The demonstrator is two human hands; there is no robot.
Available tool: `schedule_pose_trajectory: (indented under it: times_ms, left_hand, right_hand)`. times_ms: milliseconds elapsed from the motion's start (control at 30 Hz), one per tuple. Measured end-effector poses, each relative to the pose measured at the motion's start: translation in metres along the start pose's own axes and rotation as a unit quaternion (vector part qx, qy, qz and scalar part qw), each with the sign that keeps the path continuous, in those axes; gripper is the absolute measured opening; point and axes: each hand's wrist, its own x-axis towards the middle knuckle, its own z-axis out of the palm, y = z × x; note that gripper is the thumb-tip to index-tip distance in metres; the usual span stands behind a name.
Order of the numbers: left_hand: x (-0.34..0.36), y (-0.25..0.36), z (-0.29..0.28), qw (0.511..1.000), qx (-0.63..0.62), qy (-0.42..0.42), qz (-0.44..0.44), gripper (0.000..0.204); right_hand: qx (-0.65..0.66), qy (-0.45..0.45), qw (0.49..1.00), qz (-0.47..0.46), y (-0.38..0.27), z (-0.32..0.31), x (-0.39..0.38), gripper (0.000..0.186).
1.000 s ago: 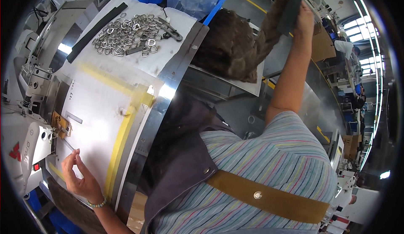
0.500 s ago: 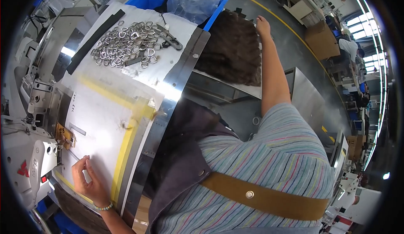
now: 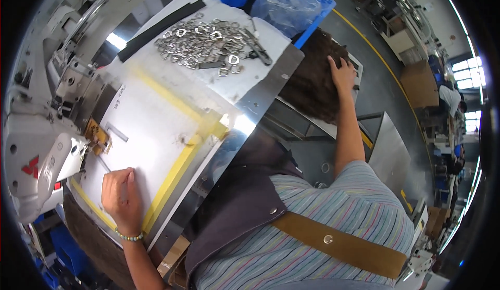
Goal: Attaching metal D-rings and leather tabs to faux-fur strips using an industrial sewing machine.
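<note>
My left hand (image 3: 124,196), with a beaded bracelet at the wrist, is over the white work plate (image 3: 156,133) with its fingers curled in. Nothing shows in it. Close by is the head of a white sewing machine (image 3: 41,154), with a small tan block (image 3: 98,136) beside a narrow slot in the plate. My right arm stretches far out to the right. There my right hand (image 3: 342,73) lies with spread fingers on a pile of dark brown furry pieces (image 3: 315,84), at its outer edge.
Many metal D-rings (image 3: 195,45) are heaped on the white sheet beside a small cutting tool (image 3: 258,47) and a black strip (image 3: 161,29). A blue bin (image 3: 312,24) with clear plastic bags stands behind. Yellow tape (image 3: 172,186) borders the plate. A cardboard box (image 3: 419,84) sits across the aisle.
My right hand has come from the far edge of the furry pile to lie on it, fingers spread. My left hand's fingers have curled in more. The whole view has shifted.
</note>
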Motion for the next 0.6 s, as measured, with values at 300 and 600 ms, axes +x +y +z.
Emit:
schedule_pose_trajectory:
  times_ms: [300,600]
  left_hand:
    - [-0.001,0.003,-0.004,0.999,-0.04,-0.005,-0.008,0.012]
    - [0.004,0.001,-0.005,0.999,-0.046,-0.007,0.015,0.013]
  right_hand:
    - [-0.001,-0.009,1.0,0.011,0.001,0.005,-0.003,0.087]
    - [-0.079,-0.042,0.996,0.01,-0.013,0.021,-0.035,0.085]
